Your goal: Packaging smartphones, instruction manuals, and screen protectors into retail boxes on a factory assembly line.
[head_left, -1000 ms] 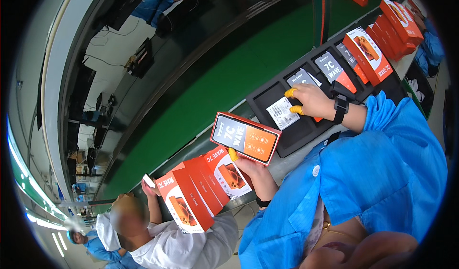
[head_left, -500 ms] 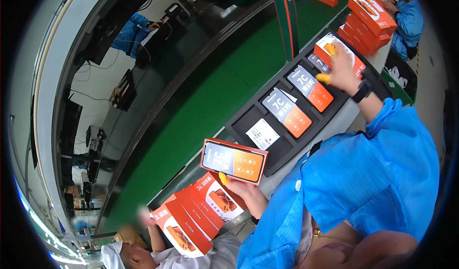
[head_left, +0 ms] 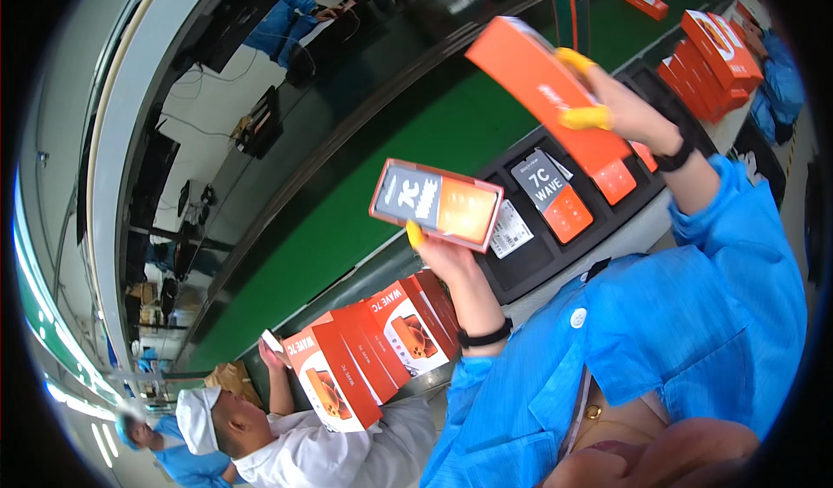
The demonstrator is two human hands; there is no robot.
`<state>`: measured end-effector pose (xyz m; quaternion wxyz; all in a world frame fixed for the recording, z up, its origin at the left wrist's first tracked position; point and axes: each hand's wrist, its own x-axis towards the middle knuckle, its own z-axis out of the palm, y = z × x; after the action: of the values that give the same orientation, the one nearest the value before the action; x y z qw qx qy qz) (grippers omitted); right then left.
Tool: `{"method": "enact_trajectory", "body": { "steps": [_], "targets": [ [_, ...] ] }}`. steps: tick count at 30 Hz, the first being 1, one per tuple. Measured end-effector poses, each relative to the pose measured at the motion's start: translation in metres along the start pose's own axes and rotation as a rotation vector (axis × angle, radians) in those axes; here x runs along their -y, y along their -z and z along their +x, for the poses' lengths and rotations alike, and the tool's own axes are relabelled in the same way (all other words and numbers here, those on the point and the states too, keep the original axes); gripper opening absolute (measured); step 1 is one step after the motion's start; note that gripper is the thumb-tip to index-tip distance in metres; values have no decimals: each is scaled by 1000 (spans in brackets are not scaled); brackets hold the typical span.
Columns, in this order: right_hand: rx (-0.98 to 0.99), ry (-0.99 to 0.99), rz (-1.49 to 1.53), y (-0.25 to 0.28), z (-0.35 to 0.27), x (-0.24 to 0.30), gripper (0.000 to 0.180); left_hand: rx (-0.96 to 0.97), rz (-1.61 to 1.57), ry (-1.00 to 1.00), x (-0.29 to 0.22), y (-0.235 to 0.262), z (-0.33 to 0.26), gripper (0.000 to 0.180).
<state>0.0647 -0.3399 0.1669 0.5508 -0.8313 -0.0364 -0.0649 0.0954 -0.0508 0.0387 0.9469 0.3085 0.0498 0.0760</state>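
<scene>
My left hand (head_left: 451,261), a yellow cot on its thumb, grips an open phone box (head_left: 499,219). A phone (head_left: 425,200) with a grey and orange front lies face up in it. My right hand (head_left: 629,106) wears yellow finger cots and is closed round an orange box lid (head_left: 534,80), held tilted above the tray, up and right of the phone box. Under both hands is a black compartment tray (head_left: 521,287). In it lie a phone (head_left: 555,202), a white label card (head_left: 510,232) and another phone (head_left: 614,181), which the lid partly covers.
Red and white phone boxes (head_left: 408,332) stand in a row at lower left, beside a person in a white cap (head_left: 200,419). More boxes (head_left: 716,54) are stacked at far right near another worker (head_left: 777,89). A green belt (head_left: 347,228) runs behind, with a post (head_left: 568,6) beside it.
My right hand has lifted the lid up and left from the tray's far end and turned it on edge. My left hand has raised the box with the phone slightly up and right.
</scene>
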Motion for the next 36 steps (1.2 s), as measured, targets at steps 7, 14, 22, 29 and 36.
{"method": "enact_trajectory", "body": {
  "steps": [7,14,22,29,36],
  "targets": [
    [71,-150,95,-90,181,-55,85,-87,82,146,32,-7,162,43],
    [115,-413,-397,-175,249,-141,109,-32,412,340,78,132,279,42],
    [237,-596,-506,-238,255,-199,107,-125,706,93,151,156,271,49],
    [314,-437,-610,-246,241,-162,104,-167,778,-41,167,153,261,50],
    [414,-322,-737,-241,232,-147,97,-109,182,182,143,89,251,44]
  ]
}}
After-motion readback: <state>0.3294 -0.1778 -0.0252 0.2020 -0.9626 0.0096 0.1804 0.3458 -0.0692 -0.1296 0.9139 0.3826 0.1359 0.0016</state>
